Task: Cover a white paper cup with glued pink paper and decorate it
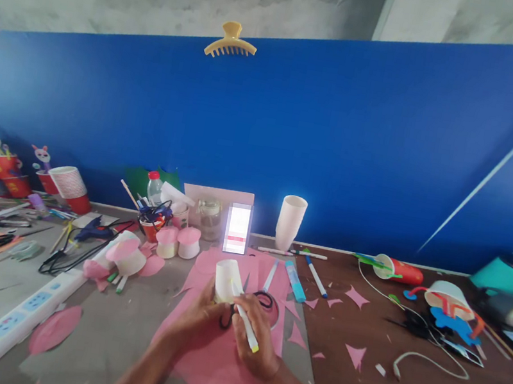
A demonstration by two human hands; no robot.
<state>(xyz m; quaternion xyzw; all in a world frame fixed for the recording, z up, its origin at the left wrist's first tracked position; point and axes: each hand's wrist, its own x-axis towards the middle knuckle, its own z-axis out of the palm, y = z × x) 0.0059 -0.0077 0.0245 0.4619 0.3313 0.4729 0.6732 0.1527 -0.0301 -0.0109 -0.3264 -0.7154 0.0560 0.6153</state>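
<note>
In my left hand (pixel 201 310) is a white paper cup (pixel 226 278), tilted, its open end up and away from me. Held in my right hand (pixel 256 344) is a white marker with a yellow end (pixel 248 329); its other end meets the cup's side. Pink paper (pixel 204 365) lies spread beneath both hands. Dark-handled scissors (pixel 265 298) rest on the paper just past my right hand, partly hidden. Beyond the cup stands a lit phone (pixel 237 229), its screen blurred.
A stack of white cups (pixel 290 223) stands by the blue partition (pixel 343 134). Pink-topped cups (pixel 166 243), a power strip (pixel 17 316) and red cups (pixel 2 166) are leftward. Pink scraps (pixel 354 357), a white cable (pixel 434 360) and a tipped red cup (pixel 402 271) lie rightward.
</note>
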